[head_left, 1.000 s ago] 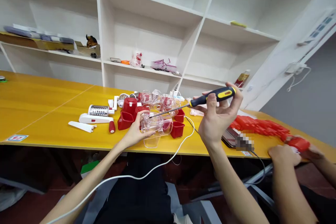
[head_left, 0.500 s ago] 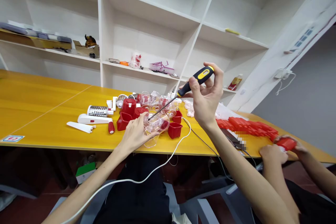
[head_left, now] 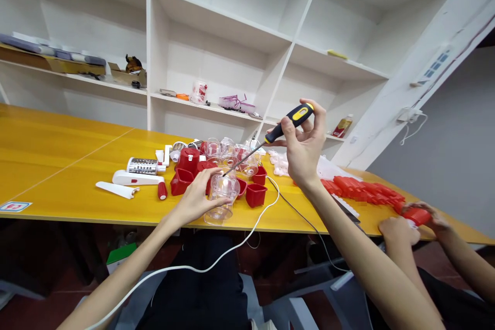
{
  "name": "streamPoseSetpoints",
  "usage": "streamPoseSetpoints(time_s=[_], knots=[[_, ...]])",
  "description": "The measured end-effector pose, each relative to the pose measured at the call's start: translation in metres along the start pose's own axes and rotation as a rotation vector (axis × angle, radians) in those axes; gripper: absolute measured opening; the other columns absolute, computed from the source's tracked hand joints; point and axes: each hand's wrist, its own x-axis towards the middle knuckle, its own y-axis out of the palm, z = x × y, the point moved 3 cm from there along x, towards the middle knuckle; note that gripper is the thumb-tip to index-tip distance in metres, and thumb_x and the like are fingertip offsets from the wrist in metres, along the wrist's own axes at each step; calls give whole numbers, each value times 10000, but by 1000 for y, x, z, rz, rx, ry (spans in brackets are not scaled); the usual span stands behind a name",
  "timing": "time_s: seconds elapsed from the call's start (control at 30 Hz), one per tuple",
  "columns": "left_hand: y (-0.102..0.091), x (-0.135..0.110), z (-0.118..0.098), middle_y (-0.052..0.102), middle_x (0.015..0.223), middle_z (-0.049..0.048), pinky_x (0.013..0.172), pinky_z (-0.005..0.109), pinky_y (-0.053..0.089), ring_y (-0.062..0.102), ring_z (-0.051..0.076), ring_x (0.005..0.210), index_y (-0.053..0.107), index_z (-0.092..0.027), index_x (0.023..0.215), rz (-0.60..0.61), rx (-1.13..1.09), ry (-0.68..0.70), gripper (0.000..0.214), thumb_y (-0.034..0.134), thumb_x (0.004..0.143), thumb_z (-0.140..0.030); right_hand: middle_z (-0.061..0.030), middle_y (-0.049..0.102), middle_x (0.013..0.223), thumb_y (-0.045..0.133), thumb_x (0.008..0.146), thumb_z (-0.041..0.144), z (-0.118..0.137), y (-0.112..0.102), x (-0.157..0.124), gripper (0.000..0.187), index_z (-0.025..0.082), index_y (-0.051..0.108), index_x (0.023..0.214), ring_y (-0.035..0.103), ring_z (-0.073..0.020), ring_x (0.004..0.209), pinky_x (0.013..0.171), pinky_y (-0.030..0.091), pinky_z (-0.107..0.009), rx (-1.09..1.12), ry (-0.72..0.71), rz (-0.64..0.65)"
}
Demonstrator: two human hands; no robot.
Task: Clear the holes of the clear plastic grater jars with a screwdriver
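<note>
My left hand grips a clear plastic housing that rests near the front edge of the yellow table. My right hand is closed round a black and yellow screwdriver, held up at a slant. Its metal tip points down into the top of the clear housing. Red square cups and more clear parts lie just behind the housing.
A metal grater drum, white handle parts and a red knob lie to the left. A white cable hangs over the table edge. At the right, another person's hands hold a red part beside a row of red pieces. White shelves stand behind.
My right hand lifted the screwdriver from nearly level to a steeper slant, tip now in the housing. My left hand turned the clear housing more upright. The view shifted right.
</note>
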Motion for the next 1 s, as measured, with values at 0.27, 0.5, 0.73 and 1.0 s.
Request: streamPoseSetpoints(time_s=[0.27, 0.5, 0.73, 1.0], knots=[[-12, 0, -7, 499, 1467, 115, 1160, 510, 371, 452, 297, 1390, 327, -282, 1486, 116, -3, 11, 697, 655, 898, -463, -10, 633, 952, 719, 804, 514, 15, -7, -2, 532, 340, 477, 1244, 733, -220, 861, 676, 655, -407, -75, 4, 11], [-14, 2, -11, 589, 1330, 113, 1081, 507, 442, 552, 304, 1251, 445, -243, 1392, -13, 144, 68, 698, 745, 825, -517, -9, 623, 906, 710, 806, 550, 24, -9, -5, 510, 327, 492, 1209, 724, -251, 933, 714, 652, -451, -72, 2, 11], [-28, 1, -7, 533, 1475, 80, 1159, 497, 388, 499, 294, 1373, 464, -291, 1418, 78, 138, 94, 633, 688, 868, -510, -7, 622, 923, 703, 827, 525, 26, -20, -8, 485, 339, 493, 1223, 716, -238, 922, 688, 650, -430, -92, -47, -20], [-13, 4, 1, 631, 1343, 107, 1075, 495, 442, 570, 298, 1254, 538, -233, 1333, -25, 246, 144, 569, 694, 869, -523, -11, 635, 999, 709, 842, 451, 17, -11, -17, 473, 334, 480, 1239, 707, -184, 801, 684, 647, -402, -95, -16, 58]])
